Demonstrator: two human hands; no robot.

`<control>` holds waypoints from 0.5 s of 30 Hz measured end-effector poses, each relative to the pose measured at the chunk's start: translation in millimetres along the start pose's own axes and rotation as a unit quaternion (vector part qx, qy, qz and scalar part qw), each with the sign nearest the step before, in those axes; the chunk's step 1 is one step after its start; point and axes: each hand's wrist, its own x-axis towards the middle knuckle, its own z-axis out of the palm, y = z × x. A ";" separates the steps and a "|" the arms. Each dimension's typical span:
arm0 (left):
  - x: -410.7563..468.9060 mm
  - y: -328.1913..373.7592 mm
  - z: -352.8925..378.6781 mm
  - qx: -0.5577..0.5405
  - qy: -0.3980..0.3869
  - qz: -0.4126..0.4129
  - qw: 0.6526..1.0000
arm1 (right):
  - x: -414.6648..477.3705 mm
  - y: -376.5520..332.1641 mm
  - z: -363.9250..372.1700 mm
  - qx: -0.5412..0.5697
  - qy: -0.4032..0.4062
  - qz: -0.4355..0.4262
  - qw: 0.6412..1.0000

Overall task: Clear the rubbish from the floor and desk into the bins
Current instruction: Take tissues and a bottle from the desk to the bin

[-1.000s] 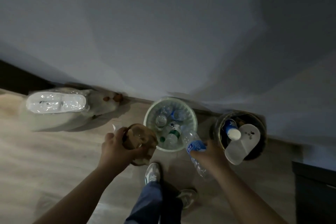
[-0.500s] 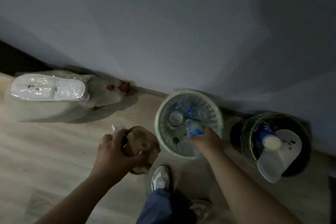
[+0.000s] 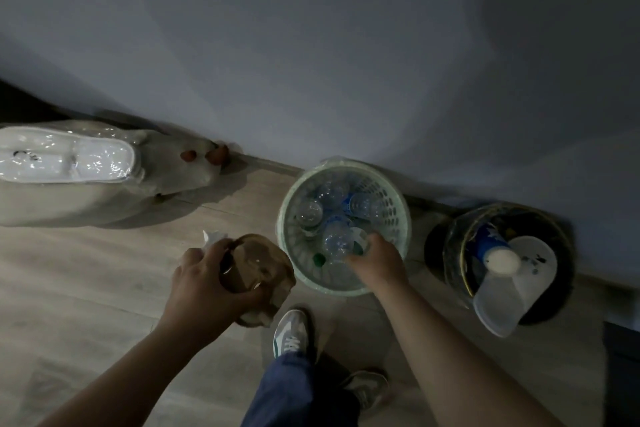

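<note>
My left hand (image 3: 204, 284) is shut on a crumpled brown paper bag (image 3: 263, 263), with a scrap of white paper (image 3: 212, 236) sticking out behind the fingers. It hovers above the wooden floor, just left of the pale green mesh bin (image 3: 403, 218). My right hand (image 3: 375, 262) reaches over the bin's near rim. Its fingers are around a clear plastic bottle (image 3: 337, 239) that is low inside the bin, among several other clear bottles.
A dark round bin (image 3: 453, 253) stands to the right against the wall, holding a blue paper cup (image 3: 485, 243) and a clear plastic container (image 3: 502, 305). A pale plush object with a plastic-wrapped white pack (image 3: 69, 159) lies at left. My shoe (image 3: 290, 333) is below the green bin.
My right hand has carried the bottle from beside the green bin over its rim and down inside. The view has moved closer. My left hand still holds the paper bag.
</note>
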 end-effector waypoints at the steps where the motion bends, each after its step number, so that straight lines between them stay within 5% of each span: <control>1: -1.4 9.2 0.2 0.003 -0.002 0.007 1.000 | -6.5 5.4 -6.5 -0.016 0.007 -0.004 1.000; 15: -19.6 181.2 46.8 0.097 -0.058 0.134 0.984 | -72.0 142.2 -112.1 0.008 0.067 0.039 0.997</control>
